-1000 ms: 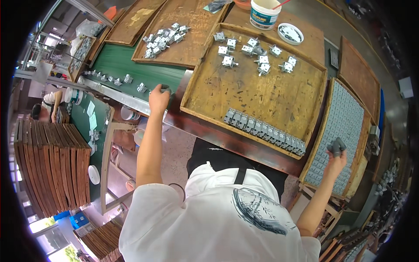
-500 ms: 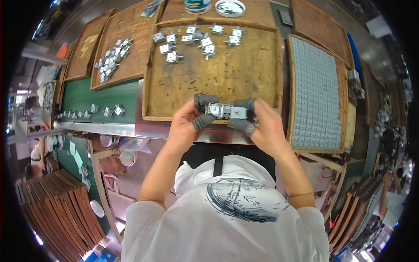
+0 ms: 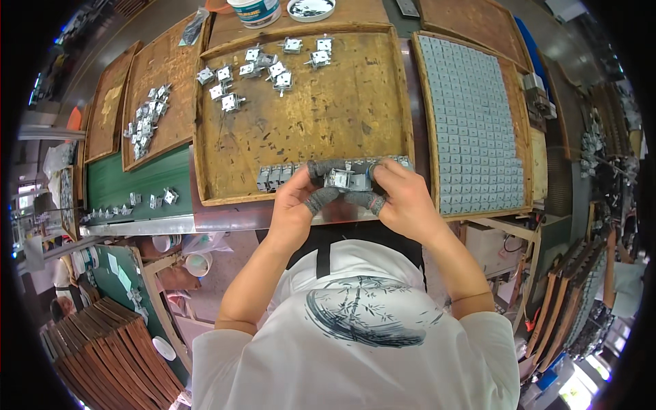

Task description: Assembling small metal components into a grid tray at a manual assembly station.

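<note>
Between my hands is a small boxy silver metal part (image 3: pixel 347 180), just above the near edge of a shallow wooden tray (image 3: pixel 321 123). My left hand (image 3: pixel 295 201) grips its left end with thumb and forefinger, both in grey finger covers. My right hand (image 3: pixel 403 195), with similar covers, is closed on its right end. Fingers hide parts of both ends. Behind my hands, a row of similar metal parts (image 3: pixel 273 176) stands side by side along the tray's near rim. Several loose metal parts (image 3: pixel 277 70) with pins lie scattered toward the tray's far side.
At right, another tray (image 3: pixel 471 126) is packed with pale square-faced parts. A board on the left bears a pile of metal parts (image 3: pixel 147 119). More parts lie on the green surface (image 3: pixel 102 184). A white tub (image 3: pixel 256 11) and a round dish (image 3: pixel 311 8) stand at the back.
The view has shifted, so the trays appear farther left. My hands are now farther right along the tray's near edge, still holding a part. More of the row behind them shows.
</note>
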{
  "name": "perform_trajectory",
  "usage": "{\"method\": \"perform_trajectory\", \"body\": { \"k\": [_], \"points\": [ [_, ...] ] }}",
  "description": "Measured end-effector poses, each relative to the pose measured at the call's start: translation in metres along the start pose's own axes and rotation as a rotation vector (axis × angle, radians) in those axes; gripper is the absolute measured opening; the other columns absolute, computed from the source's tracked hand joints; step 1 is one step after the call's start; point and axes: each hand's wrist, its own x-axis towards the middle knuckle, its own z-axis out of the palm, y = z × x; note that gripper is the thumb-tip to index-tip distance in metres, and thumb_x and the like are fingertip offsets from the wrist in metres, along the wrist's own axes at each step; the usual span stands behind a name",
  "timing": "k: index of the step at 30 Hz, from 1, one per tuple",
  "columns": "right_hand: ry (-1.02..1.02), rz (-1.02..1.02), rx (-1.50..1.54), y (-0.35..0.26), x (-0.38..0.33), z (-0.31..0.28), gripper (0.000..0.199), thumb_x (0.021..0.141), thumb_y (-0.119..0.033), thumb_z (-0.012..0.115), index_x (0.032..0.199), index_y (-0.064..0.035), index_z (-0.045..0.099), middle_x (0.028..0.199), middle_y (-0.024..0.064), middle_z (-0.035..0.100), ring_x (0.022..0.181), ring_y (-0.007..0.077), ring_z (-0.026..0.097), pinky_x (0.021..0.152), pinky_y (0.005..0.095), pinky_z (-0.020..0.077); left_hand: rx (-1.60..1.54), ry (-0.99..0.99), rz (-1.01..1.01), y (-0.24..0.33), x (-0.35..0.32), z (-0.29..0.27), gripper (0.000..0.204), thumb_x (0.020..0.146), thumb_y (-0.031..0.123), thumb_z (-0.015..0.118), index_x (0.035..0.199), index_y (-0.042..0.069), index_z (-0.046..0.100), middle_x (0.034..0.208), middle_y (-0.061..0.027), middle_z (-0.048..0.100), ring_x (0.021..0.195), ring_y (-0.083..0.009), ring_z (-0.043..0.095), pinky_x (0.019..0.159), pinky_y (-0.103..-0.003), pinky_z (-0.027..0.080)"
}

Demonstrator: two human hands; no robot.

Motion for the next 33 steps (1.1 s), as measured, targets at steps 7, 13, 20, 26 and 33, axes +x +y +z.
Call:
{"method": "perform_trajectory", "body": {
  "k": [7, 13, 20, 26, 33],
  "points": [
    [0.111, -0.034, -0.127, 0.007, 0.005, 0.006, 0.022, 0.07, -0.003, 0.072, 0.086, 0.0011, 0.058, 0.087, 0.0162, 0.057, 0.077, 0.0373, 0.059, 0.065, 0.0428, 0.0488, 0.259, 0.014, 0.126, -0.006, 0.012, 0.011, 0.037, 0.087, -0.008, 0.059, 0.123, -0.001, 0.056, 0.114, -0.0035, 0.054, 0.106, -0.0132, 0.058, 0.091, -0.027, 0.046],
    [0.216, -0.039, -0.206, 0.015, -0.001, 0.031, 0.023, 0.069, 0.002, 0.067, 0.09, 0.0018, 0.058, 0.092, 0.0174, 0.058, 0.082, 0.0382, 0.06, 0.068, 0.0445, 0.0501, 0.613, 0.049, 0.211, -0.011, 0.017, 0.016, 0.052, 0.076, -0.011, 0.062, 0.127, -0.001, 0.053, 0.114, -0.0111, 0.05, 0.098, -0.0249, 0.058, 0.084, -0.032, 0.047],
    [0.057, 0.128, 0.039, 0.011, 0.002, 0.023, 0.033, 0.077, -0.022, 0.073, 0.095, 0.0016, 0.057, 0.097, 0.0179, 0.058, 0.084, 0.0388, 0.06, 0.069, 0.0423, 0.0493, 1.033, 0.073, 0.487, -0.013, 0.021, 0.017, 0.068, 0.059, -0.001, 0.072, 0.125, -0.003, 0.053, 0.107, -0.0188, 0.054, 0.096, -0.0402, 0.053, 0.084, -0.043, 0.047],
    [0.017, 0.061, 0.287, 0.039, -0.007, 0.023, 0.044, 0.075, -0.038, 0.077, 0.084, 0.001, 0.058, 0.076, 0.0154, 0.059, 0.068, 0.0308, 0.058, 0.064, 0.0374, 0.046, 1.079, -0.114, 0.588, -0.016, 0.024, 0.022, 0.069, 0.066, 0.018, 0.081, 0.126, -0.003, 0.055, 0.127, -0.0219, 0.059, 0.111, -0.0358, 0.061, 0.092, -0.038, 0.049],
    [-0.041, 0.14, 0.193, 0.067, -0.014, -0.01, 0.041, 0.074, -0.032, 0.075, 0.096, -0.0005, 0.06, 0.082, 0.0167, 0.061, 0.077, 0.0302, 0.061, 0.069, 0.0385, 0.0489, 1.166, -0.279, 0.675, -0.012, 0.053, 0.021, 0.046, 0.053, 0.009, 0.076, 0.095, 0.001, 0.06, 0.084, -0.0152, 0.051, 0.08, -0.0374, 0.049, 0.071, -0.044, 0.044]
  ]
}}
